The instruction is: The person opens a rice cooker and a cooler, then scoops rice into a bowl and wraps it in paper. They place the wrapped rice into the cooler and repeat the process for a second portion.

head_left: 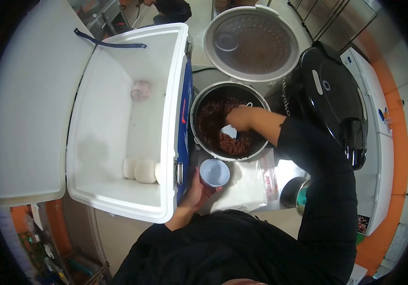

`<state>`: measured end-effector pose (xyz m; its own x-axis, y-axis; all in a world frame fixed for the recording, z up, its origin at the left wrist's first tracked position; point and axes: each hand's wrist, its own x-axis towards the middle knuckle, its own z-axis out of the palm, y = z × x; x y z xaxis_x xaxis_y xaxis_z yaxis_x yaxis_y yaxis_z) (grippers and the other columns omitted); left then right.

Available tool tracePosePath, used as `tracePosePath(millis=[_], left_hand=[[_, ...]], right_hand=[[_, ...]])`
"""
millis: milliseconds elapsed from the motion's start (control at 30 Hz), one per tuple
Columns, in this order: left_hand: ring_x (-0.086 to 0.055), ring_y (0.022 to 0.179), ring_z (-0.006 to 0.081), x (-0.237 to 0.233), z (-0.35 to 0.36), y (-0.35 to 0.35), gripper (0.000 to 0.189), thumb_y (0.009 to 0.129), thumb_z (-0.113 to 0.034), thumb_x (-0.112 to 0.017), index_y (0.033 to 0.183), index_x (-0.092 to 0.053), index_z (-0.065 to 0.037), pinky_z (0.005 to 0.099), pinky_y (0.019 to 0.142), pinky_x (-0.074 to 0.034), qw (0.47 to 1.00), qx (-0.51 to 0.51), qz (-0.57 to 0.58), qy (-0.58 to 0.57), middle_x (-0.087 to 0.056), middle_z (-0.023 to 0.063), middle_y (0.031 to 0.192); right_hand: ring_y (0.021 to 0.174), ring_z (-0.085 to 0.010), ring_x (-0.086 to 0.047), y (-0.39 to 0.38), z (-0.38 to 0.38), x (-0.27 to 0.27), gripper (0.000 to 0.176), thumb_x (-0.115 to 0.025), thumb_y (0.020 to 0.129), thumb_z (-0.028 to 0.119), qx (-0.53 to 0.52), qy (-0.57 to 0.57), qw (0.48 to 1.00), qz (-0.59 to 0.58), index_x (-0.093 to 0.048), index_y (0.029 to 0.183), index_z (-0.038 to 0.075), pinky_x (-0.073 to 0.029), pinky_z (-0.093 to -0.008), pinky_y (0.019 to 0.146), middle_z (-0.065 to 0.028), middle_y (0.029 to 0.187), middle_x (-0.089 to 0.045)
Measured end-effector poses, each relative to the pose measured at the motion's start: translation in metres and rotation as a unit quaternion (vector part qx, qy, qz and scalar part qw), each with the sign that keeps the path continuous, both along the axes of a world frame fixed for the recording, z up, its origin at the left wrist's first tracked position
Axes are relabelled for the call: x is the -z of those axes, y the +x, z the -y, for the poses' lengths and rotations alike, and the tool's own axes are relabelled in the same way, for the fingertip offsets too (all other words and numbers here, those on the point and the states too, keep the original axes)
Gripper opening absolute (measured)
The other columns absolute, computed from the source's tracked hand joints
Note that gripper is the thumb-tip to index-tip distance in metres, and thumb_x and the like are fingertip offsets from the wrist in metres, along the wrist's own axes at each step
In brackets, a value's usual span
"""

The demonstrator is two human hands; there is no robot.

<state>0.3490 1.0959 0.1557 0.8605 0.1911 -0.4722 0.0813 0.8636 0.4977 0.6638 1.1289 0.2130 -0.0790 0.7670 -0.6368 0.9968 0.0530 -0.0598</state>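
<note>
My right hand (242, 118) is closed round the handle of a white rice paddle (229, 131), inside the pot of an open rice cooker (193, 124). Dark reddish-brown cooked rice (234, 145) lies heaped around the paddle's blade, and part of the handle is hidden by my fingers. Just below the cooker's front rim, my left hand (198, 194) grips a small light-blue bowl (215, 173) from its lower left side. The bowl's mouth faces up and I see no food in it.
A large open cooler box (170, 118) stands left, holding white rounded pieces (144, 171) and a pinkish one (140, 90). The cooker's raised lid (256, 42) is behind. Right are a black cooker (322, 90) and a metal pot (291, 192). Plastic bags (246, 185) lie in front. Another person (171, 9) is farther back.
</note>
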Motion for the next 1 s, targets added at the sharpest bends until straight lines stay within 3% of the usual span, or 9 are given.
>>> tracePosePath(millis=[33,133,333,433,633,800,900,1000], left_hand=[[-0.059,0.105,0.0201,0.004,0.000,-0.002,0.074,0.098,-0.068,-0.021,0.143,-0.039,-0.012,0.0341,0.083,-0.053,1.000,0.006,0.014,0.000,-0.057,0.0086,0.127],[-0.061,0.105,0.0213,-0.003,0.002,-0.003,0.070,0.101,-0.061,-0.023,0.141,-0.041,-0.007,0.0347,0.086,-0.054,0.999,-0.039,-0.011,-0.011,-0.059,0.0096,0.125],[-0.060,0.111,0.0227,-0.008,0.002,-0.004,0.068,0.101,-0.061,-0.022,0.142,-0.039,-0.008,0.0366,0.084,-0.055,0.998,-0.062,-0.020,0.027,-0.055,0.0107,0.132],[-0.058,0.113,0.0281,-0.022,0.003,-0.009,0.066,0.101,-0.060,-0.024,0.142,-0.038,-0.010,0.0427,0.084,-0.053,0.995,-0.082,-0.049,0.023,-0.054,0.0127,0.134],[-0.052,0.125,0.0349,-0.051,0.011,-0.022,0.063,0.100,-0.053,-0.030,0.143,-0.037,-0.008,0.0531,0.096,-0.049,0.993,-0.111,0.005,-0.034,-0.047,0.0161,0.142],[-0.053,0.124,0.0299,-0.096,0.017,0.008,0.060,0.104,-0.049,-0.024,0.145,-0.033,-0.005,0.0425,0.099,-0.049,0.992,-0.081,0.045,0.090,-0.047,0.0165,0.141],[-0.055,0.120,0.0287,-0.099,0.009,0.023,0.060,0.105,-0.050,-0.025,0.144,-0.033,-0.005,0.0419,0.097,-0.050,0.986,-0.098,0.047,0.128,-0.047,0.0163,0.140],[-0.054,0.119,0.0271,-0.116,0.010,0.048,0.058,0.104,-0.051,-0.028,0.141,-0.034,-0.006,0.0425,0.097,-0.049,0.973,-0.182,0.017,0.143,-0.047,0.0154,0.138]], right_hand=[[0.103,-0.0329,-0.065,-0.003,0.000,0.008,0.021,-0.061,0.087,0.019,-0.021,-0.013,0.999,0.021,-0.070,0.104,0.010,-0.043,-0.0489,0.088,-0.0147,0.100,-0.070],[0.101,-0.0323,-0.065,-0.003,0.002,0.001,0.017,-0.059,0.089,0.017,-0.020,0.040,0.997,-0.062,-0.068,0.102,0.010,-0.043,-0.0496,0.085,-0.0143,0.097,-0.070],[0.095,-0.0350,-0.063,0.012,0.004,-0.001,0.016,-0.055,0.095,0.020,0.025,0.039,0.982,-0.185,-0.063,0.098,0.006,-0.044,-0.0481,0.081,-0.0157,0.092,-0.066],[0.099,-0.0362,-0.063,0.015,0.005,-0.011,0.021,-0.056,0.095,0.024,0.068,0.010,0.979,-0.193,-0.065,0.107,0.009,-0.046,-0.0468,0.084,-0.0162,0.100,-0.067],[0.096,-0.0380,-0.062,0.020,0.012,-0.027,0.022,-0.052,0.096,0.021,0.109,0.064,0.964,-0.233,-0.063,0.103,0.003,-0.046,-0.0469,0.081,-0.0190,0.099,-0.066],[0.095,-0.0401,-0.061,0.024,0.027,-0.040,0.020,-0.051,0.095,0.018,0.129,0.163,0.953,-0.218,-0.062,0.100,0.002,-0.046,-0.0474,0.080,-0.0215,0.098,-0.065],[0.095,-0.0412,-0.061,0.025,0.042,-0.061,0.019,-0.051,0.095,0.016,0.173,0.200,0.942,-0.208,-0.061,0.098,0.001,-0.046,-0.0481,0.080,-0.0229,0.096,-0.065],[0.094,-0.0422,-0.061,0.028,0.057,-0.079,0.018,-0.050,0.094,0.014,0.190,0.249,0.930,-0.192,-0.061,0.097,0.000,-0.046,-0.0488,0.080,-0.0236,0.095,-0.065]])
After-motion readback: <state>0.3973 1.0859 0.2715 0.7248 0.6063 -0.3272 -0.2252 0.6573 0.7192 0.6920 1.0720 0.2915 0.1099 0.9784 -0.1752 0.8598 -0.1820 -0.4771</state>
